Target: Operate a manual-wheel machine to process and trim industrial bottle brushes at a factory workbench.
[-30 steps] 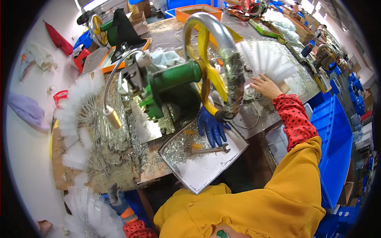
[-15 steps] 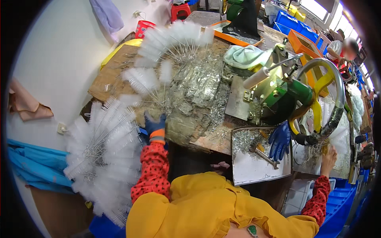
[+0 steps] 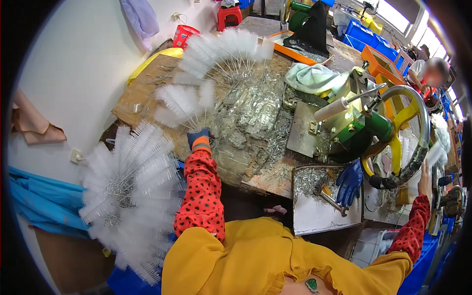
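My left hand (image 3: 199,139), in a blue glove with an orange cuff, is closed at the gathered wire ends of a small group of white bristle brushes (image 3: 178,104) on the bench. At the far right, my bare right hand (image 3: 424,181) is raised beside the handwheel (image 3: 418,110). White bristles (image 3: 435,153) of a brush stand just above its fingers, which look closed on the stem; the grip itself is partly hidden. A green machine (image 3: 351,130) with that steel-rimmed, yellow-spoked wheel stands between my hands.
A large heap of white brushes (image 3: 123,191) sits at my left; another fan of brushes (image 3: 226,51) lies farther back. A white-bottomed tray (image 3: 319,216) holds metal bits, a wrench (image 3: 332,200) and a blue glove (image 3: 350,184). Another person (image 3: 418,69) works at the far right.
My left hand has moved up and slightly right to the brush stems. My right hand has gone from beneath the wheel farther right and up, with white bristles shifting the same way.
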Demonstrator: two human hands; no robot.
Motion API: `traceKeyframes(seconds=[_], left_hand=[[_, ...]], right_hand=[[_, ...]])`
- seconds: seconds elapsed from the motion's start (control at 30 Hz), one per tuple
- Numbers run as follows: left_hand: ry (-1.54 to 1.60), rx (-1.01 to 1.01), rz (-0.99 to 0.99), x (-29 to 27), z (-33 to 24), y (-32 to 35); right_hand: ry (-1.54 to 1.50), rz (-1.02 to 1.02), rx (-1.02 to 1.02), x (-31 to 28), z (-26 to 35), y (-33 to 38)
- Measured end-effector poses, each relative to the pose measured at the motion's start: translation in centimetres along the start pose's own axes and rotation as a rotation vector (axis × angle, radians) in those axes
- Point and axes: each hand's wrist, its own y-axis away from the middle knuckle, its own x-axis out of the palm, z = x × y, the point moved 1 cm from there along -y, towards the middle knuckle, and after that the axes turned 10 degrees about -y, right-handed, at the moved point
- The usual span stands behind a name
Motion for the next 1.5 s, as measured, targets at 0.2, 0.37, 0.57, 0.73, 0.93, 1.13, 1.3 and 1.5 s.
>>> traceKeyframes(seconds=[0.2, 0.37, 0.57, 0.73, 0.93, 1.13, 1.3, 1.5], left_hand=[[0.573, 0.418, 0.172, 0.5, 3.8, 3.4], [0.990, 0.406, 0.427, 0.9, 4.9, 11.7], [1.004, -0.080, 1.448, 2.0, 8.4, 19.5], [0.456, 0.610, 1.251, 0.9, 11.0, 20.5], [0.469, 0.636, 0.860, -2.2, 10.0, 17.3], [0.400, 0.668, 0.466, -2.7, 12.0, 13.3], [0.036, 0.820, 0.062, -4.2, 9.8, 12.5], [-0.319, 1.534, -0.264, -4.2, 5.0, 13.4]], right_hand=[[-0.678, -0.384, 0.354, 2.4, 2.3, 5.3], [-0.995, -0.496, -0.034, 0.4, 15.3, 15.6], [-1.469, 0.484, -0.450, -3.2, 38.0, 15.8], [-1.858, 1.049, -0.284, -1.3, 47.0, 16.0], [-1.888, 0.803, -0.437, -5.0, 53.2, 10.0], [-0.696, 0.735, -0.464, -13.9, 57.7, 9.8], [-1.732, 0.651, -0.579, 0.5, 57.9, 7.1], [-1.798, 1.541, -0.174, -7.2, 52.2, 11.2]])
